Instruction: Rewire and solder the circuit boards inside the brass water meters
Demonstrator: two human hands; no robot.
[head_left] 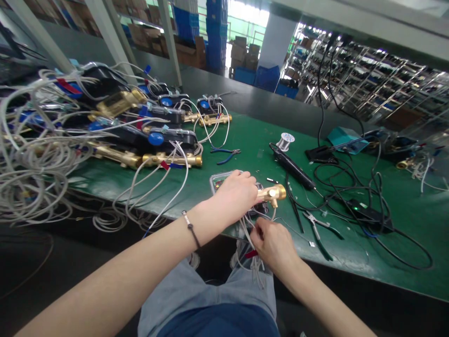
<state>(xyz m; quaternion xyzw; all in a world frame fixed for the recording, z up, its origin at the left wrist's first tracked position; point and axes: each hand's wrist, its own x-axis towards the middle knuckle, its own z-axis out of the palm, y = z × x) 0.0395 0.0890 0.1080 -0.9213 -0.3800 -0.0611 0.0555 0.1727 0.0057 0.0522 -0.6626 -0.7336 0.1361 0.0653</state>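
Head view: meter (271, 193) covered by the left hand (238, 192), cables (246, 229) pinched by the right hand (275, 238)

The meter is placed by the near edge of the surface (252, 135), around the middle of that edge. Its cables are hung past the edge, so it could be tipped or dragged off if they were snagged or pulled hard. To its right, an iron (293, 166) is laid with its tip bare; whether it is hot cannot be told, but a cable could be scorched if swept against it.

The left hand's fingers are bent over the meter; their tips are hidden, so how tightly they are closed cannot be told. The right hand's thumb and forefinger are closed together on the cables.
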